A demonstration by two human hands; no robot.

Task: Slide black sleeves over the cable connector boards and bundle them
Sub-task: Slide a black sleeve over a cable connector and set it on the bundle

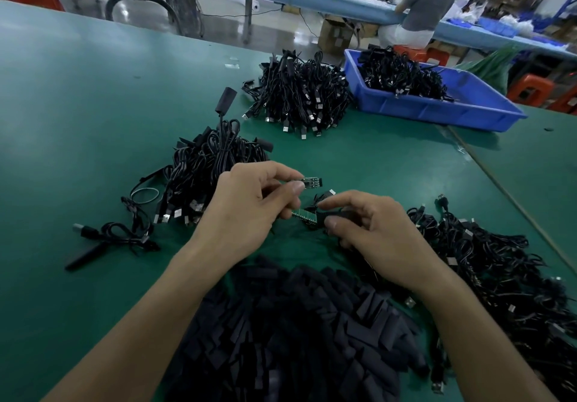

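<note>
Above the green table [78,105], the left hand [246,211] pinches a connector board [312,182] between thumb and forefinger, and a second board [304,216] pokes out lower from its curled fingers. The right hand [371,230] grips a black sleeve [338,214] right at that lower board's end, hands close together. A heap of loose sleeves [296,323] lies between the forearms, and a cable pile [206,164] sits behind.

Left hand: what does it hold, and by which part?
The left hand pinches the upper connector board by one end, between thumb and forefinger.
</note>
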